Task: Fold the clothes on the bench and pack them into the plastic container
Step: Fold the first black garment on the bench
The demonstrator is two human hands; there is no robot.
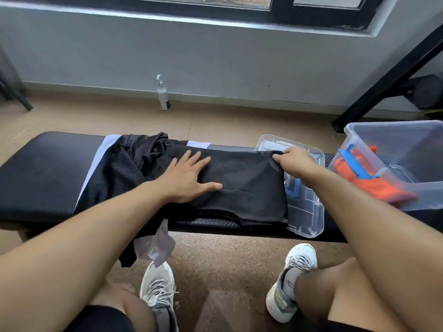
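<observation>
Right grip (291, 161) pinches the far right corner of the black mesh shorts (242, 185); left grip (187, 179) lies flat and open, pinning them mid-desk (36, 173). Fabric looks light, limp, slippery, so take edges and corners. Container (407, 149) sits well right, orange cloth (359, 173) inside.

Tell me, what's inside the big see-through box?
Inside the plastic container lies an orange cloth, seen through the clear wall by a blue latch. The rest looks bare, but the edge of the picture cuts off its right end.
</observation>
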